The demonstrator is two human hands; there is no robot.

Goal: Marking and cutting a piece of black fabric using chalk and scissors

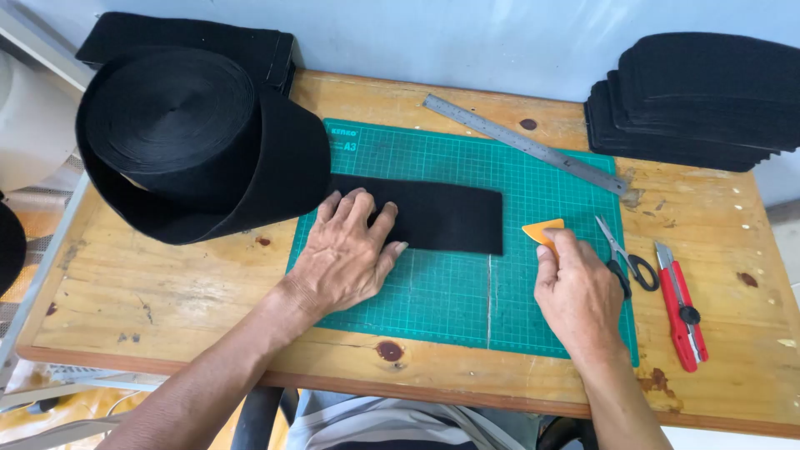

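A black fabric strip (450, 215) runs off a big roll of black webbing (192, 142) and lies flat across a green cutting mat (467, 292). My left hand (346, 254) presses flat on the strip, fingers spread, near the mat's left side. My right hand (575, 292) pinches a small orange triangular chalk piece (542, 229) just past the strip's right end, with its tip touching the mat.
A steel ruler (525, 143) lies diagonally at the mat's far edge. Scissors (625, 258) and a red utility knife (682, 304) lie right of my right hand. Cut black pieces are stacked at back right (700, 100) and back left (192, 37). All rest on a wooden table (167, 292).
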